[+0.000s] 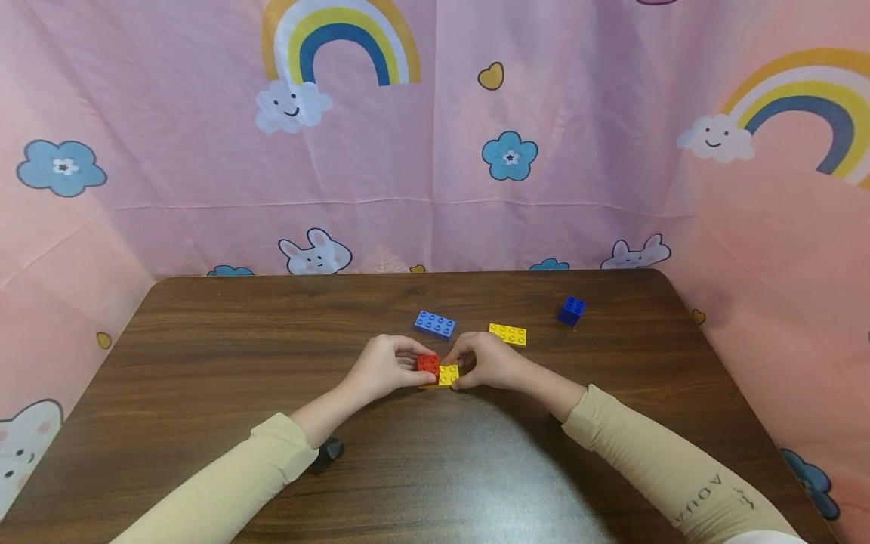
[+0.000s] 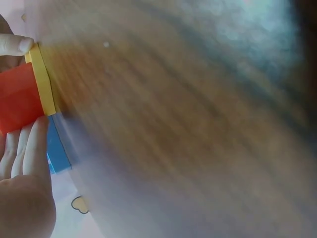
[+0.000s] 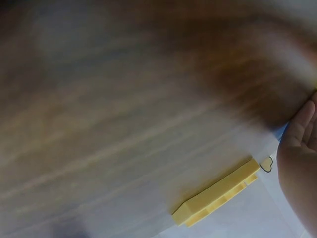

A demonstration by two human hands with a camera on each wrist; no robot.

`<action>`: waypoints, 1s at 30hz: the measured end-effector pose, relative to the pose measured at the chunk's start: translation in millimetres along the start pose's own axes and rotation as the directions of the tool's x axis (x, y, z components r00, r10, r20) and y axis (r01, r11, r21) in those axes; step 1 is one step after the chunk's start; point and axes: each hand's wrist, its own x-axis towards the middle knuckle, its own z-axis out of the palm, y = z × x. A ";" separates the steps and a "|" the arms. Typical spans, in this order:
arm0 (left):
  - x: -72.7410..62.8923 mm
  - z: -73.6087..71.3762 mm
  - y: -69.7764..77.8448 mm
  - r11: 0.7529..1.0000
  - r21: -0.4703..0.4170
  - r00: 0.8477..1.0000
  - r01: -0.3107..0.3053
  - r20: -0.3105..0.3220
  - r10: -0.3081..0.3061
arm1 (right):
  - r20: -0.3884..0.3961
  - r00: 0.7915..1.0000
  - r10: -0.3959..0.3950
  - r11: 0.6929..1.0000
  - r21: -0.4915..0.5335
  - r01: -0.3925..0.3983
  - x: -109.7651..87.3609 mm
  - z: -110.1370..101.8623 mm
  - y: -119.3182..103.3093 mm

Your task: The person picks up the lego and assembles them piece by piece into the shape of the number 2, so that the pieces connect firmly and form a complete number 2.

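Note:
Near the middle of the table, a red toy brick (image 1: 427, 365) stands on the left part of a yellow toy brick (image 1: 448, 375), whose studs show on the right. My left hand (image 1: 382, 368) holds the red brick between thumb and fingers. From the other side, my right hand (image 1: 491, 361) pinches the right end of the yellow brick with thumb and fingertips. In the left wrist view, the red brick (image 2: 19, 96) sits flush against the yellow brick (image 2: 43, 82). The right wrist view mostly cuts off the held bricks.
Behind the hands lie a light blue brick (image 1: 435, 324) and a second yellow brick (image 1: 508, 334), partly hidden by the right hand. A dark blue brick (image 1: 572, 310) stands farther right. A black object (image 1: 329, 453) is by the left sleeve. Patterned pink cloth (image 1: 435, 151) surrounds the wooden table (image 1: 238, 332).

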 end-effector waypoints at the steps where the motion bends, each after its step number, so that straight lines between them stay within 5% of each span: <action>1: 0.0 -0.2 -0.2 1.000 -0.007 1.000 0.001 0.002 -0.001 | 0.001 1.000 0.001 1.000 0.001 -0.001 0.1 0.0 0.0; 30: 1.9 -0.7 -6.3 0.997 -0.064 0.999 0.032 0.028 -0.030 | 0.051 0.999 -0.018 0.999 0.029 0.016 2.7 -7.2 1.0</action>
